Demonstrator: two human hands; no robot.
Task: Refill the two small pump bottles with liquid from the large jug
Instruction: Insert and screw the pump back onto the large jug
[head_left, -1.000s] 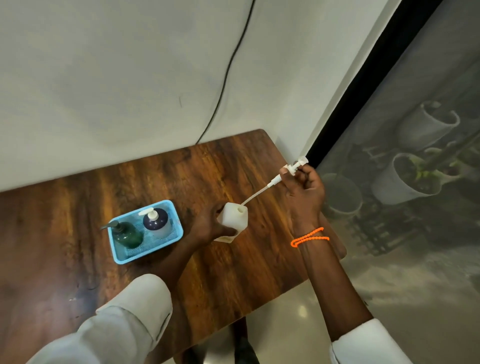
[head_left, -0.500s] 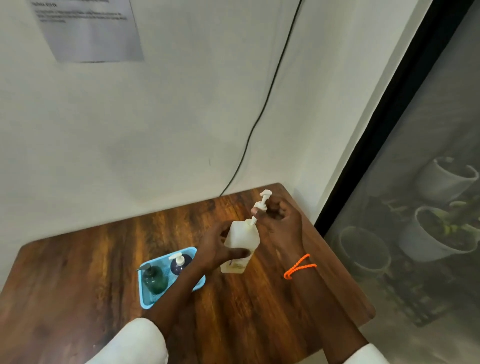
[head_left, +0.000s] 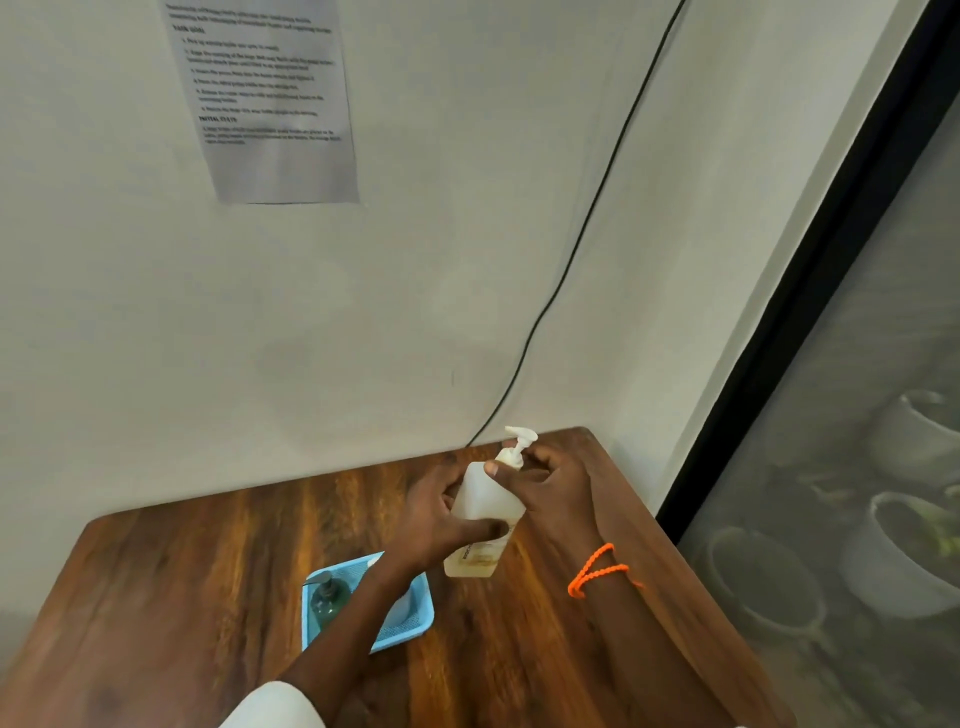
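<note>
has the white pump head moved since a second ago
Yes. The pump head has come back from beyond the table's right edge onto the jug.

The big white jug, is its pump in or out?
In: the pump sits in the jug's neck, right hand at its collar.

Second pump bottle (head_left: 375, 563): almost wholly hidden behind the left forearm (head_left: 353, 618) in the blue tray (head_left: 410, 631).
Wall notice (head_left: 270, 98): print too blurred to read.
Jug label (head_left: 480, 553): lettering unreadable.
</note>
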